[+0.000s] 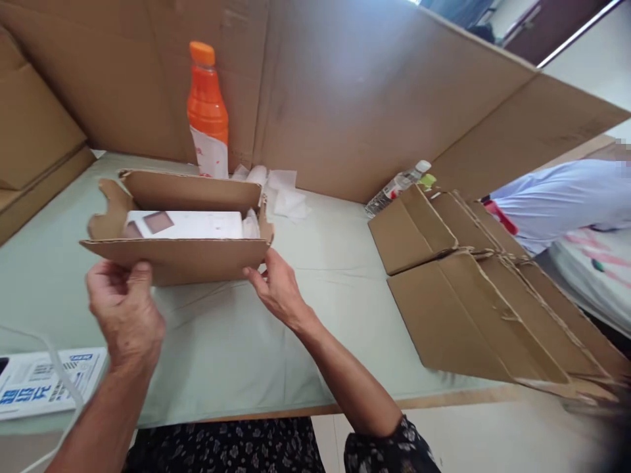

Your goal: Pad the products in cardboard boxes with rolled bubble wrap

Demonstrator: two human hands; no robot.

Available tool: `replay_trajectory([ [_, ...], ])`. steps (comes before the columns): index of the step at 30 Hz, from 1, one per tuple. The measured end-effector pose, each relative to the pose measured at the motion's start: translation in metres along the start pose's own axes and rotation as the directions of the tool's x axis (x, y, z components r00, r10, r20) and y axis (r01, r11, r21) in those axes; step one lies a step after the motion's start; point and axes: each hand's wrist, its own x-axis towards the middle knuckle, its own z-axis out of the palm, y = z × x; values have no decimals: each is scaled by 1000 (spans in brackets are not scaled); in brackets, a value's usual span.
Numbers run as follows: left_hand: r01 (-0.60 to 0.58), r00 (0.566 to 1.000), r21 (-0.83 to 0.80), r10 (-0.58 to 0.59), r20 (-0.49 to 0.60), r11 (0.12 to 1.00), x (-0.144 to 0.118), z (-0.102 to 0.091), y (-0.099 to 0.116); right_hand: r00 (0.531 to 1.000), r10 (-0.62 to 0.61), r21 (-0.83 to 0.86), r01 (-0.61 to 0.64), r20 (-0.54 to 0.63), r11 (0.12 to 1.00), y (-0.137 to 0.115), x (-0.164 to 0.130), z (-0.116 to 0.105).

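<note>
An open brown cardboard box is tilted toward me above the pale green tabletop. Inside it lies a white box with a brown square printed on it, and some white wrapping shows at its right end. My left hand grips the cardboard box at its lower left, thumb on the front wall and fingers partly hidden beneath. At the lower right corner my right hand holds the same box, thumb in front and the other fingers behind its edge.
Behind the box stand an orange bottle and crumpled white tissue. A clear bottle leans near several open cardboard boxes on the right. Tall cardboard panels wall the back. A printed white packet and a cable lie front left. Another person's sleeve shows at right.
</note>
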Motion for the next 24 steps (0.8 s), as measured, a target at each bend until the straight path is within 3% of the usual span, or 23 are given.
replay_trajectory([
  [2,50,995,-66,-45,85,997,-28,19,11,990,86,-15,-88,-115,996,12,-20,-23],
  [4,153,954,-99,-121,274,983,-61,34,21,957,166,-33,-179,-238,983,27,-60,-50],
  [7,337,793,-97,-228,564,936,-109,47,32,887,227,-94,-287,-402,953,47,-134,-80],
  [9,388,689,-68,-240,684,919,-130,52,36,841,243,-130,-343,-484,930,54,-174,-87],
  [11,386,609,-41,-222,761,922,-141,62,39,801,228,-150,-364,-553,919,60,-196,-87],
  [14,348,552,-37,-173,816,937,-145,103,35,745,181,-151,-355,-642,923,74,-194,-88],
  [17,300,576,-88,-107,810,950,-145,173,23,696,195,-80,-342,-691,936,97,-172,-95],
  [19,297,562,-83,-104,820,951,-148,223,11,678,201,-14,-297,-707,955,117,-156,-101],
  [22,308,566,-38,-151,811,951,-164,278,-8,693,209,56,-238,-689,970,156,-136,-108],
  [24,321,524,-17,-162,836,947,-183,294,-21,718,240,77,-252,-654,965,183,-126,-113],
])
